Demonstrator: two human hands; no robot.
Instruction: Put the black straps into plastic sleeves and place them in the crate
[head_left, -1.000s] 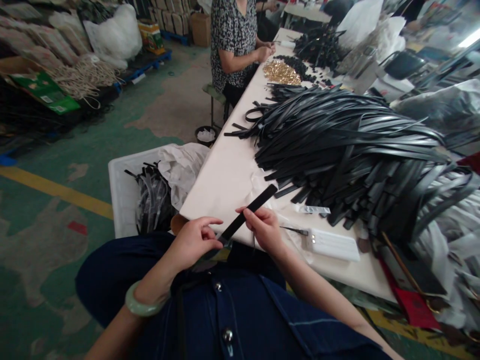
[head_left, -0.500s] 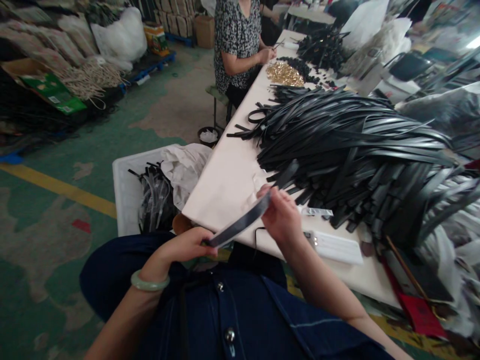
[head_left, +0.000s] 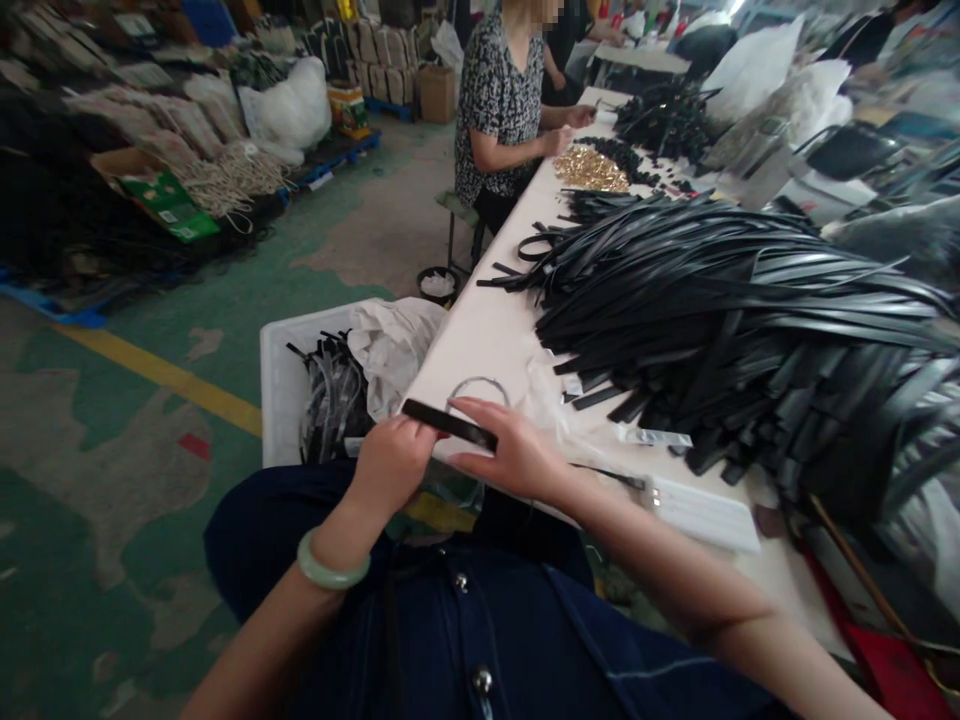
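A short black strap (head_left: pixel 450 424) spans the gap between my hands above the near left corner of the white table (head_left: pixel 480 325). My left hand (head_left: pixel 397 460) is closed on its left part. My right hand (head_left: pixel 514 450) has its thumb and fingers around the strap's right end. Behind the strap a thin clear loop (head_left: pixel 480 385) curves up over the table. Crumpled clear film (head_left: pixel 551 405) lies just beyond my right hand.
A big pile of black straps (head_left: pixel 720 300) covers the table's right side. Nearby are a white device (head_left: pixel 705 515) and a white bin (head_left: pixel 281 390) on the left. A seated person (head_left: pixel 502 110) works beyond, beside gold pieces (head_left: pixel 589 168).
The strap has turned from a slanting pale-faced band to a short dark edge. My right hand has moved left and down, closer to my left hand. The view has shifted a little.
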